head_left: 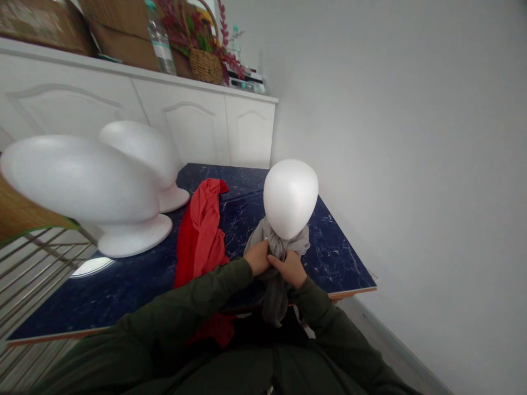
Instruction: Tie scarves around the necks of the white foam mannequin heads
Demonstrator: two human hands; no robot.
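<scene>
A white mannequin head point(290, 196) stands upright on the dark blue marbled table, with a grey scarf point(275, 302) wrapped around its neck. My left hand point(257, 258) is closed on the scarf at the front, just below the head's chin. Close beside it, my right hand point(290, 269) grips the same scarf, its thumb reaching toward the left hand. The scarf's lower end hangs over the table's front edge. Fingers of both hands are partly hidden in the cloth.
A red scarf point(206, 233) lies on the table point(242, 219) left of the head and hangs off the front. Two more white mannequin heads point(82, 181) stand farther left, near a wire rack point(37, 280). Behind is a white cabinet point(197, 123) bearing boxes, a bottle point(160, 44) and a flower basket point(206, 66).
</scene>
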